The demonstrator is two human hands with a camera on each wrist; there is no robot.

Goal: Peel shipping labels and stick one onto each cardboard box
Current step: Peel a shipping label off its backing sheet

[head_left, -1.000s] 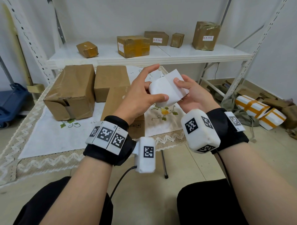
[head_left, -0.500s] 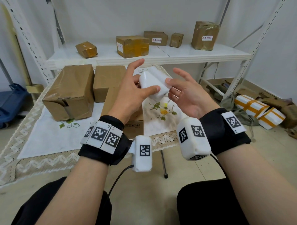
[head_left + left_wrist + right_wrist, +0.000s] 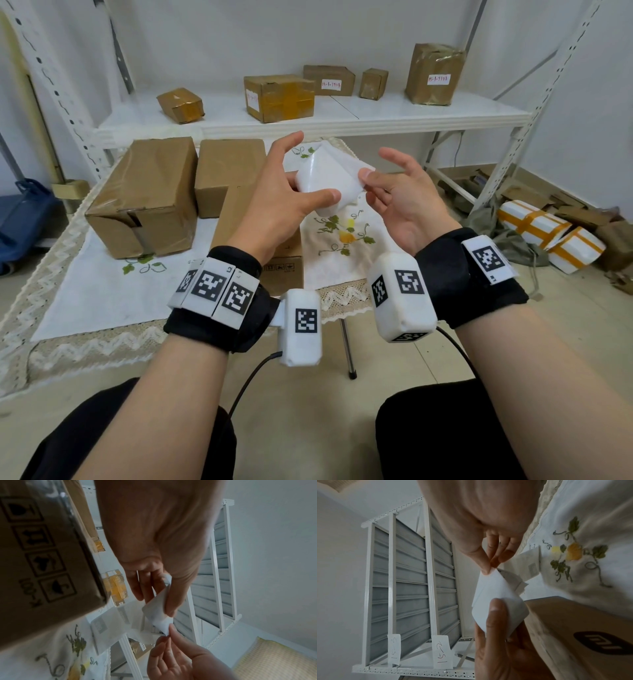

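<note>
A white label sheet (image 3: 325, 178) is held in the air above the table, bent into a curve. My left hand (image 3: 291, 202) grips its left side, thumb across the front (image 3: 496, 609). My right hand (image 3: 387, 192) pinches the sheet's right corner (image 3: 165, 631) between thumb and forefinger; the other fingers spread. Three unlabelled cardboard boxes stand on the table: a large one (image 3: 144, 195) at left, a second (image 3: 229, 174) behind, and a third (image 3: 274, 253) under my left wrist. More label sheets (image 3: 529, 563) lie on the cloth.
An embroidered white cloth (image 3: 102, 291) covers the table. Behind it a white shelf (image 3: 376, 116) carries several taped boxes, some with handwritten labels (image 3: 438, 79). Wrapped parcels (image 3: 548, 229) and flattened cardboard lie on the floor at right. A blue cart (image 3: 20, 219) is at left.
The sheet has gone from flat to curled. My right hand shifted from cupping it to pinching its right corner, and both hands moved slightly away from me.
</note>
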